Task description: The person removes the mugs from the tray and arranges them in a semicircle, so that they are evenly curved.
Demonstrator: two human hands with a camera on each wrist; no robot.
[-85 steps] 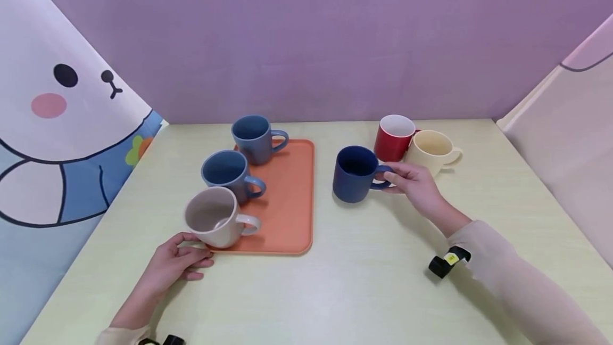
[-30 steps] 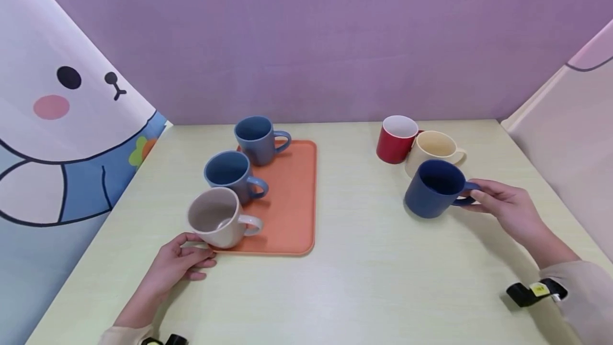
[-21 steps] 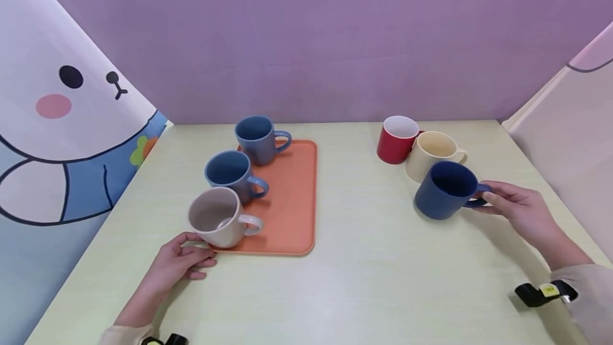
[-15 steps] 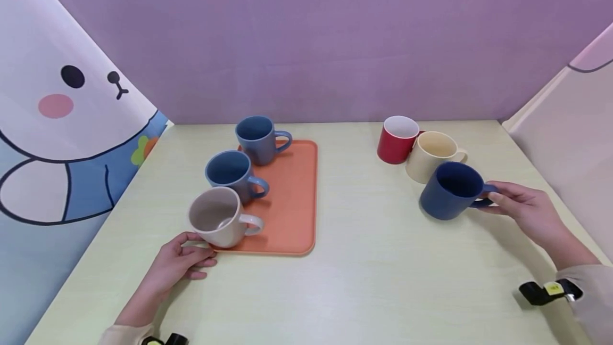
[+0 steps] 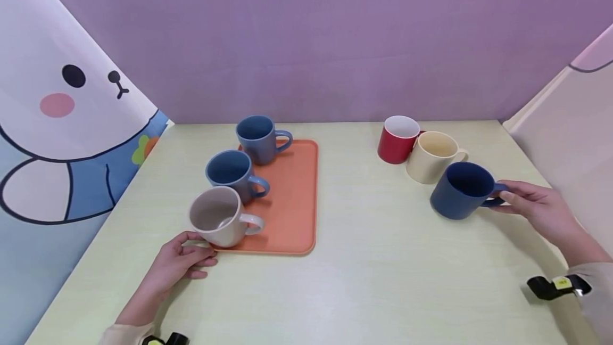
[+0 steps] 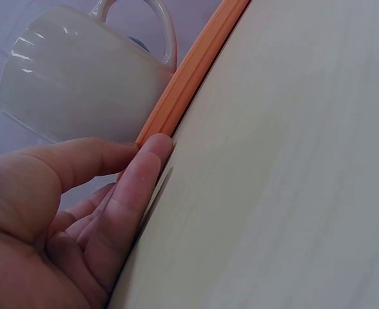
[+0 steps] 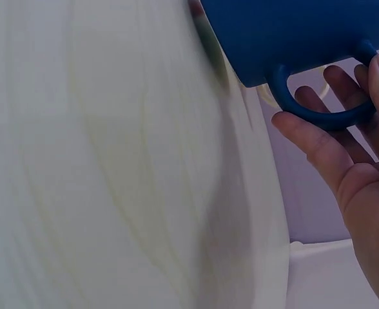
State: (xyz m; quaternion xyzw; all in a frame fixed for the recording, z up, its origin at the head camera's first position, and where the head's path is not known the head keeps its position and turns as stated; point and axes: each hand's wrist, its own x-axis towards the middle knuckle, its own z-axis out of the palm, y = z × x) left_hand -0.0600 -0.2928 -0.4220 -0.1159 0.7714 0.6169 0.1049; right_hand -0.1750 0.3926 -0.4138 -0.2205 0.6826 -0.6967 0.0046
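Note:
My right hand (image 5: 541, 207) holds a dark blue mug (image 5: 457, 193) by its handle, fingers hooked through the loop in the right wrist view. The mug is upright, low over the right side of the table. At the near-left corner of an orange tray (image 5: 289, 217), my left hand (image 5: 179, 262) pinches the rim between thumb and fingers. Just above that hand a beige mug (image 6: 86, 77) stands on the corner. Two grey-blue mugs, one in the middle (image 5: 239, 177) and one at the back (image 5: 261, 145), line the tray's left side, handles pointing right.
A red mug (image 5: 394, 145) with a white inside stands at the back right, close beside a cream mug (image 5: 426, 161). The dark blue mug is just in front of the cream one. Behind the table (image 5: 364, 286) hangs a purple cloth (image 5: 325, 41).
My right hand has carried the dark blue mug rightward, from beside the tray to the right of the cream mug. The left hand, the tray and the other mugs have stayed put.

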